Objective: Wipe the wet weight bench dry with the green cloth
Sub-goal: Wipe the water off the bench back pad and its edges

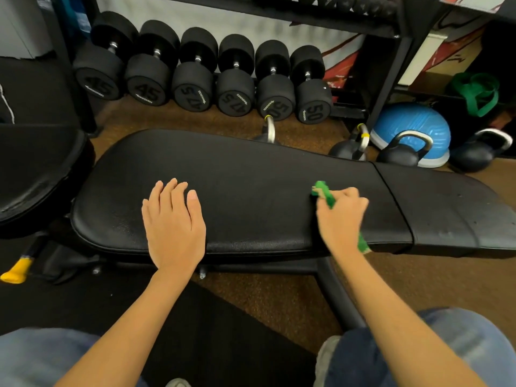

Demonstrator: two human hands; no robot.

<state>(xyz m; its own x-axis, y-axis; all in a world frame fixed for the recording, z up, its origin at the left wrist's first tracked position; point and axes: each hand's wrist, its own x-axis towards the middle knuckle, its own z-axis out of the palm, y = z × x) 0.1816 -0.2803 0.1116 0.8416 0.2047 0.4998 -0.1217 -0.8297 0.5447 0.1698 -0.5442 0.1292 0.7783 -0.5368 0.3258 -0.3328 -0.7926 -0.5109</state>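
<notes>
Right hand (342, 216) gripping green cloth (324, 192) on weight bench (251, 174), left hand (174, 222) flat

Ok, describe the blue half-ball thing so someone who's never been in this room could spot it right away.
Start at the black weight bench in the middle, then look past its far right end to the floor beside the dumbbell rack's upright post. The balance trainer dome sits there behind three black kettlebells. It is the only bright blue, ribbed half-sphere among them.
</notes>
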